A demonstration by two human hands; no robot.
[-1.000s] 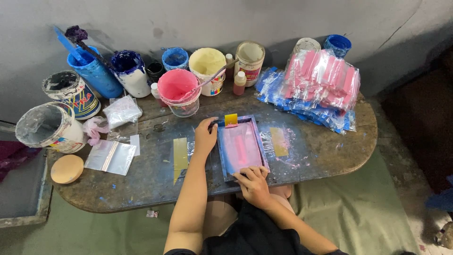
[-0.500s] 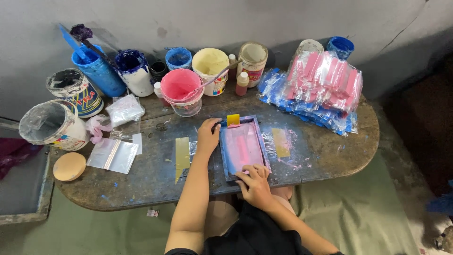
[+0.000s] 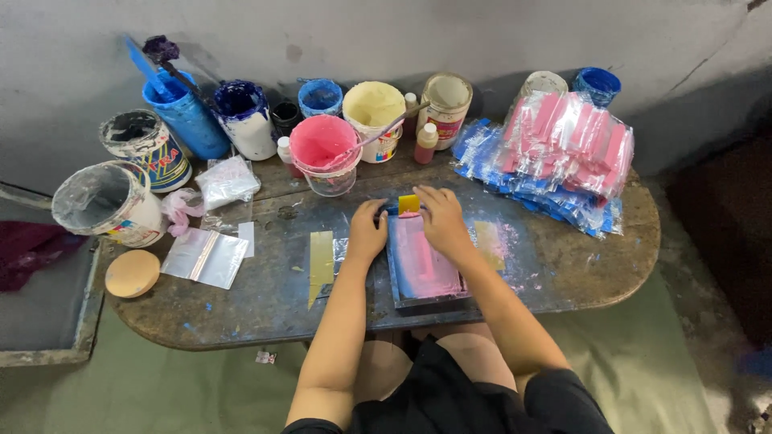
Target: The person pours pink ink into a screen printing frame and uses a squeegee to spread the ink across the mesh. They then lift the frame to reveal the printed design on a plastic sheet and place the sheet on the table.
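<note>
At table centre, your left hand (image 3: 367,233) presses flat on the left rim of the small printing frame (image 3: 424,265), w/ pink ink across its mesh. Your right hand (image 3: 441,221) closes on the yellow squeegee (image 3: 409,203) at the frame's far end, prob. pinching it. Looks like the pull's start; next needs even pressure toward you, frame held firm.

A grey wall (image 3: 498,40) stands behind a dark, paint-stained table (image 3: 241,297) with round ends. The floor (image 3: 201,386) is dull green.
</note>
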